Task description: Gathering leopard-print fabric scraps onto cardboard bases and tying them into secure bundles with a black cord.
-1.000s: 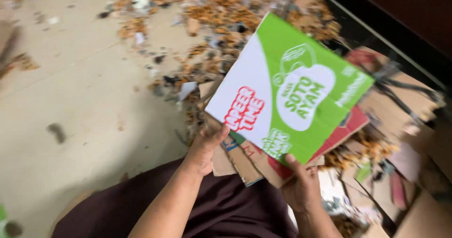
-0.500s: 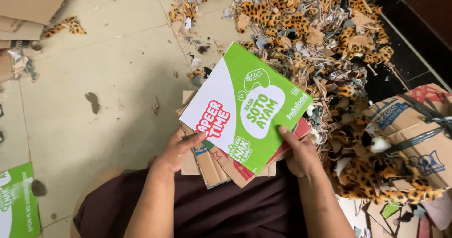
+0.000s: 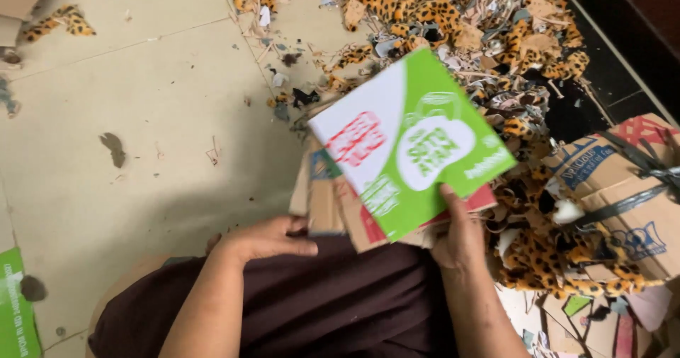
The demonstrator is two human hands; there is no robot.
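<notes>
My right hand [image 3: 459, 234] grips a stack of flat cardboard pieces [image 3: 333, 206] by its lower right edge. The top piece is a green and white printed card [image 3: 411, 142], blurred by motion. My left hand [image 3: 265, 239] rests on my dark maroon lap [image 3: 340, 305], just under the stack's lower left corner, fingers curled and apart from the cards. Brown and red card edges stick out beneath the green one.
A heap of leopard-print fabric scraps [image 3: 460, 18] covers the floor beyond the stack and to the right. A brown cardboard box [image 3: 623, 188] bound with black straps stands at the right. Another green card [image 3: 14, 308] lies at the lower left on the tan tiled floor [image 3: 142, 117].
My left hand has let go of the stack's left edge and dropped onto my lap. The stack has swung right and up in my right hand.
</notes>
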